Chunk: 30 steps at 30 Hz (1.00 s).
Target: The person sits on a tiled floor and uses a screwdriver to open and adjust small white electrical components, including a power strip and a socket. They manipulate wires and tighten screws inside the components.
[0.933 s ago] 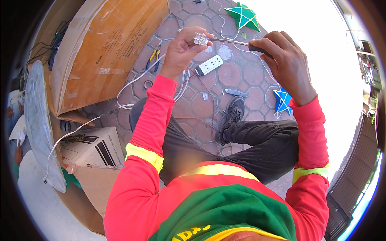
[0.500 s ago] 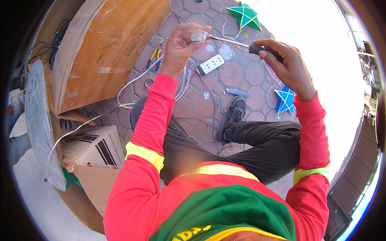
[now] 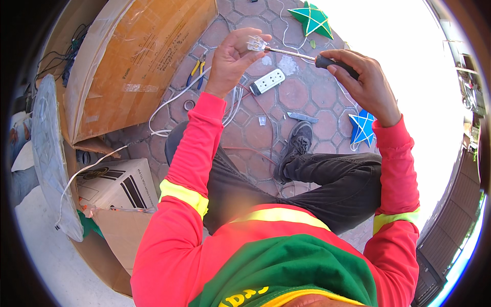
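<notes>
My left hand (image 3: 232, 64), up at the top middle, pinches a small clear plastic fitting (image 3: 255, 43) with metal parts inside. A screwdriver (image 3: 289, 52) has its tip at the fitting's right side; its black handle is gripped in my right hand (image 3: 360, 82). On the paving below lie a white power strip (image 3: 267, 82), yellow-and-blue pliers (image 3: 196, 71), a grey cutter-like tool (image 3: 303, 118), a roll of tape (image 3: 188, 105), a small clear piece (image 3: 262, 121) and several loose cables (image 3: 230, 115).
Green (image 3: 312, 21) and blue (image 3: 361, 128) star lanterns lie on the paving. A large cardboard box (image 3: 133, 77), a white box (image 3: 113, 185) and a grey wrapped panel (image 3: 51, 158) stand to my left. Another person's legs (image 3: 23, 184) show at the far left edge.
My right hand with the screwdriver moved slightly down and shifted its grip. The fitting in my left hand turned slightly. The other person at the far left has shifted.
</notes>
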Tool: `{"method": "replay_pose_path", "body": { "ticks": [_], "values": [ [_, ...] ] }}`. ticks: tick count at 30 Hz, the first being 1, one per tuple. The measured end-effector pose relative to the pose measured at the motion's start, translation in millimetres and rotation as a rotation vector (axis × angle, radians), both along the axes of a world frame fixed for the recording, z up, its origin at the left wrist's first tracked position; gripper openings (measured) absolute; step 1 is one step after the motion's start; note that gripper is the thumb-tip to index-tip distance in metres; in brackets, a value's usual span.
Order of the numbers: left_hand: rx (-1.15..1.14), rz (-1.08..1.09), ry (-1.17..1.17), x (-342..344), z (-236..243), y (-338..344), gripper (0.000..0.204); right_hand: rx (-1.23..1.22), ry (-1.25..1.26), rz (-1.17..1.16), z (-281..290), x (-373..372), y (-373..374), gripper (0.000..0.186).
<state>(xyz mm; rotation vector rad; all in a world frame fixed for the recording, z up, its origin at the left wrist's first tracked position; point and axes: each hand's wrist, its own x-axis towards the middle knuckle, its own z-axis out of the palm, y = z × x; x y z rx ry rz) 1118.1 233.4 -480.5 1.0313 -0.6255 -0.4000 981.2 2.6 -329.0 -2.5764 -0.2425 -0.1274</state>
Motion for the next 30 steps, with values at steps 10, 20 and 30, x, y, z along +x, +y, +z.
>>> {"method": "replay_pose_path", "body": {
  "ticks": [10,20,30],
  "values": [
    [0.015,0.008,0.006,-1.5,0.4,-1.2,0.043,-0.055,0.01,0.07,1.3,-0.4,-5.5,0.024],
    [0.085,0.0,-0.085,-1.4,0.1,1.5,0.043,0.072,0.057,0.152,3.6,0.1,-8.7,0.03],
    [0.071,-0.054,-0.069,0.5,-1.1,3.6,0.044,-0.162,-0.05,0.178,9.4,-8.6,-5.4,0.029]
  ]
}}
